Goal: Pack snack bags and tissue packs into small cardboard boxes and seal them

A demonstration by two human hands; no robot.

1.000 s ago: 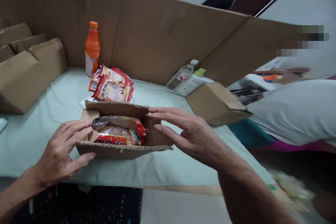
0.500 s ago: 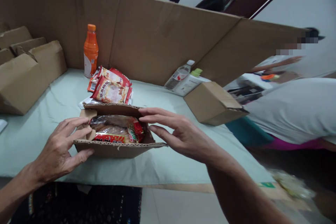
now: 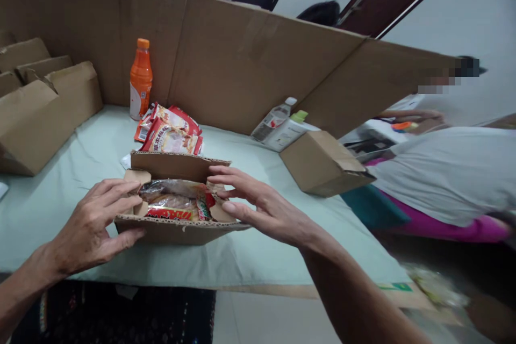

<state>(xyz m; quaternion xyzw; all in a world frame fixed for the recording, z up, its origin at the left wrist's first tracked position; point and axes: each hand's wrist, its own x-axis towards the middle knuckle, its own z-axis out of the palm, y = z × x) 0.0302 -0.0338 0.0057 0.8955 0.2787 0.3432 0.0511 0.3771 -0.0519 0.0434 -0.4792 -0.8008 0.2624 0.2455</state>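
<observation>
A small cardboard box [image 3: 177, 233] stands with its top uncovered on the cloth-covered table. Inside lies a clear plastic food package [image 3: 173, 196] with red and yellow print. My left hand [image 3: 94, 226] is at the box's left end, fingers stretched over the folded-in left flap [image 3: 137, 177] and thumb along the front wall. At the other end my right hand [image 3: 262, 204] has its fingers extended and apart, touching the right flap [image 3: 220, 212], which leans inward over the package. The long back flap [image 3: 177, 166] stands up.
Red snack packets [image 3: 173, 131] lie behind the box, near an orange bottle [image 3: 141, 80]. Several cardboard boxes [image 3: 68, 97] stand at left. A clear bottle [image 3: 274, 121], a white bottle [image 3: 286, 134] and a closed carton [image 3: 326, 164] are at right. A cardboard partition [image 3: 242, 64] runs behind; a person [image 3: 443, 177] is at far right.
The right flap has been folded inward over the package end under my right hand. The back flap stands higher. My left hand has stayed about where it was.
</observation>
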